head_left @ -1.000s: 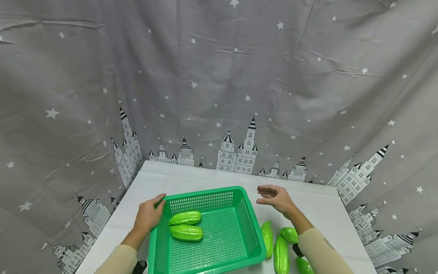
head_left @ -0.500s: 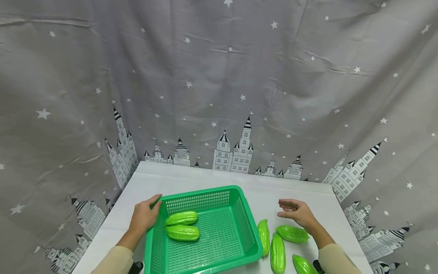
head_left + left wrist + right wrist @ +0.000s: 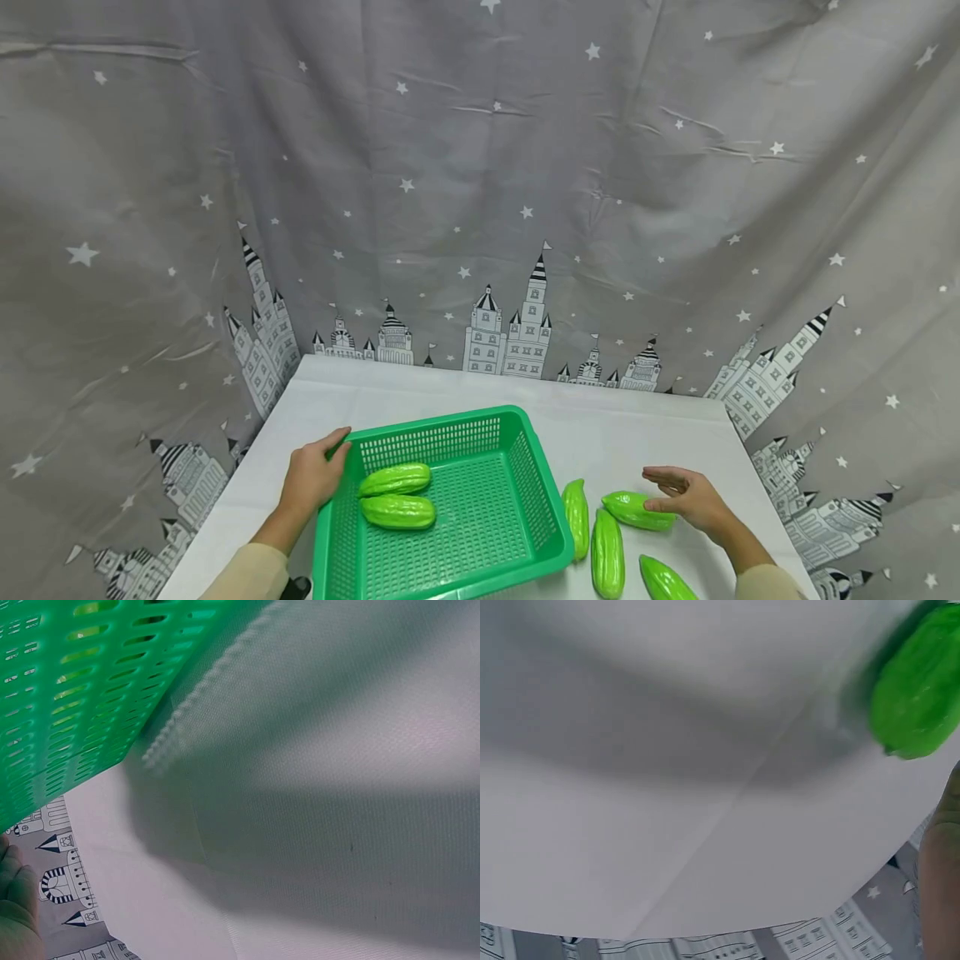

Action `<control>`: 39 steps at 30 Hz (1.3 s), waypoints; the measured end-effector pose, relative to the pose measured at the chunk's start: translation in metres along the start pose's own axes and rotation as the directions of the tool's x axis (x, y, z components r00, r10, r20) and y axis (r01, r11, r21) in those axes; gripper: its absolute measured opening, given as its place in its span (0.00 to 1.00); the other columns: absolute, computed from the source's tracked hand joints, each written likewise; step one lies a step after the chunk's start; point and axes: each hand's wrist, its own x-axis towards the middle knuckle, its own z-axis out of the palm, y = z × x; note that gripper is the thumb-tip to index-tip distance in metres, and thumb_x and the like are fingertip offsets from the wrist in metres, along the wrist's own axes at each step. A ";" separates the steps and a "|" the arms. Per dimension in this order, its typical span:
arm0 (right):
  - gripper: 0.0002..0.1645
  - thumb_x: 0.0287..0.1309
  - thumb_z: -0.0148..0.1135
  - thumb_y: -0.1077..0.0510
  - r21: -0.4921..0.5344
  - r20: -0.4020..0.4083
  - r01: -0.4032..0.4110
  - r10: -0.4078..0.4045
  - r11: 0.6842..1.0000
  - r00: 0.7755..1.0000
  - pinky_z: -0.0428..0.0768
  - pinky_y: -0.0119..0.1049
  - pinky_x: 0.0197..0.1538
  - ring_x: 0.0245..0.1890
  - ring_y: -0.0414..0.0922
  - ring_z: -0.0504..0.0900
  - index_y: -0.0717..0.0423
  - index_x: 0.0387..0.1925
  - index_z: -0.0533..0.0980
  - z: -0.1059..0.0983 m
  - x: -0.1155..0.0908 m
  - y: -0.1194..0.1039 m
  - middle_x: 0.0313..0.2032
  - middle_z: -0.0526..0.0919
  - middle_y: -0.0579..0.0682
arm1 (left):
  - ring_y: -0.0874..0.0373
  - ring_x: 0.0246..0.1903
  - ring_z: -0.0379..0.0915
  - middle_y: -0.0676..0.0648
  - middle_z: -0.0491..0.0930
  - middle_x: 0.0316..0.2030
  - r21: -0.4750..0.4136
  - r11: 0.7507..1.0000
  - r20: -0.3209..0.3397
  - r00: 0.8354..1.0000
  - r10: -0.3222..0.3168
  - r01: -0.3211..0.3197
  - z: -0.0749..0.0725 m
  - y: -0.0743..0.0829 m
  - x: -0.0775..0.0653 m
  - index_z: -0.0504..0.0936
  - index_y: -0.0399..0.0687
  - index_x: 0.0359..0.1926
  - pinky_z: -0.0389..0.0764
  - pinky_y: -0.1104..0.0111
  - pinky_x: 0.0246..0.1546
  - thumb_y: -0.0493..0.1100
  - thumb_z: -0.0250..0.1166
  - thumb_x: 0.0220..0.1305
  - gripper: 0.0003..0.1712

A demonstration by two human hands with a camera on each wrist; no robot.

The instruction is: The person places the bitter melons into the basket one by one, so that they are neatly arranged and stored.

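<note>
Gourd (image 3: 627, 508) nearest the right hand (image 3: 696, 502) lies on the counter (image 3: 592, 442), right of the basket (image 3: 480, 517); probably light, stiff, slick, best taken round its middle. Right fingers extended, holding nothing; left hand (image 3: 311, 475) grips basket rim

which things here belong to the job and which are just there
Likely the job:
green basket, left hand at its rim
two green vegetables inside
four loose vegetables, right hand near one

Apparently just there:
white table
grey castle-print curtain
</note>
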 end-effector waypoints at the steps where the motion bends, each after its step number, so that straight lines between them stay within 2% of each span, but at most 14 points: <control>1: 0.42 0.52 0.78 0.60 -0.003 0.003 -0.001 0.001 1.000 1.000 0.71 0.50 0.65 0.65 0.68 0.69 0.75 0.64 0.69 -0.002 -0.003 0.002 0.62 0.74 0.70 | 0.33 0.56 0.75 0.33 0.78 0.57 -0.001 1.000 -0.004 1.000 0.001 -0.001 0.000 0.000 0.000 0.79 0.42 0.65 0.76 0.40 0.55 0.42 0.61 0.74 0.22; 9: 0.46 0.52 0.78 0.58 -0.057 0.001 -0.038 0.038 0.998 0.999 0.70 0.48 0.66 0.67 0.69 0.66 0.76 0.66 0.67 -0.014 -0.021 0.022 0.64 0.71 0.71 | 0.33 0.55 0.76 0.33 0.79 0.57 -0.002 1.000 -0.019 1.000 0.011 -0.011 -0.001 0.000 -0.001 0.79 0.42 0.64 0.76 0.40 0.54 0.42 0.62 0.73 0.21; 14: 0.47 0.51 0.78 0.59 -0.052 0.009 -0.030 0.031 0.998 0.999 0.69 0.49 0.66 0.67 0.71 0.64 0.77 0.66 0.66 -0.016 -0.022 0.030 0.65 0.69 0.73 | 0.33 0.56 0.75 0.33 0.78 0.57 -0.008 1.000 -0.007 1.000 0.005 -0.005 -0.003 0.000 0.000 0.78 0.42 0.65 0.76 0.40 0.55 0.41 0.61 0.74 0.22; 18: 0.47 0.51 0.78 0.60 -0.048 0.005 -0.054 0.055 0.997 0.998 0.67 0.49 0.67 0.68 0.70 0.63 0.76 0.66 0.65 -0.011 -0.019 0.035 0.66 0.68 0.73 | 0.33 0.56 0.75 0.33 0.78 0.57 -0.012 1.000 -0.005 1.000 0.007 -0.007 -0.004 0.001 0.000 0.78 0.41 0.65 0.76 0.41 0.55 0.41 0.61 0.74 0.22; 22: 0.46 0.47 0.81 0.57 -0.094 -0.034 -0.100 0.097 0.991 0.995 0.69 0.52 0.66 0.66 0.67 0.68 0.71 0.65 0.70 -0.001 -0.015 0.036 0.64 0.72 0.69 | 0.33 0.57 0.75 0.33 0.78 0.58 -0.019 1.000 0.008 1.000 -0.006 0.007 -0.004 0.002 -0.001 0.78 0.42 0.65 0.76 0.41 0.56 0.41 0.61 0.73 0.22; 26: 0.41 0.43 0.82 0.56 -0.175 -0.066 -0.148 0.138 0.973 0.988 0.74 0.56 0.62 0.63 0.66 0.72 0.66 0.60 0.77 0.009 -0.012 0.036 0.60 0.77 0.65 | 0.34 0.57 0.75 0.34 0.78 0.58 -0.025 1.000 0.014 1.000 -0.015 0.015 -0.002 0.002 -0.001 0.78 0.43 0.65 0.75 0.41 0.56 0.42 0.61 0.74 0.22; 30: 0.38 0.41 0.82 0.57 -0.189 -0.098 -0.180 0.164 0.965 0.982 0.74 0.58 0.61 0.62 0.65 0.74 0.63 0.57 0.80 0.015 -0.011 0.037 0.59 0.80 0.63 | 0.34 0.57 0.75 0.34 0.78 0.58 -0.020 1.000 0.003 1.000 -0.003 0.003 0.000 0.000 -0.001 0.79 0.43 0.65 0.75 0.41 0.56 0.42 0.62 0.74 0.22; 35: 0.38 0.41 0.82 0.56 -0.192 -0.112 -0.197 0.177 0.961 0.978 0.74 0.59 0.61 0.61 0.65 0.74 0.63 0.57 0.80 0.016 -0.011 0.035 0.58 0.80 0.63 | 0.34 0.56 0.76 0.33 0.78 0.57 -0.012 1.000 -0.009 1.000 0.008 -0.009 0.000 -0.002 -0.001 0.79 0.43 0.65 0.76 0.41 0.54 0.42 0.62 0.73 0.22; 39: 0.39 0.41 0.82 0.55 -0.207 -0.113 -0.193 0.172 0.959 0.979 0.75 0.59 0.60 0.61 0.65 0.74 0.63 0.57 0.80 0.008 -0.012 0.028 0.58 0.80 0.63 | 0.34 0.56 0.76 0.33 0.78 0.57 -0.005 1.000 -0.008 1.000 0.010 -0.010 0.001 -0.002 0.000 0.79 0.43 0.65 0.76 0.41 0.54 0.42 0.62 0.73 0.22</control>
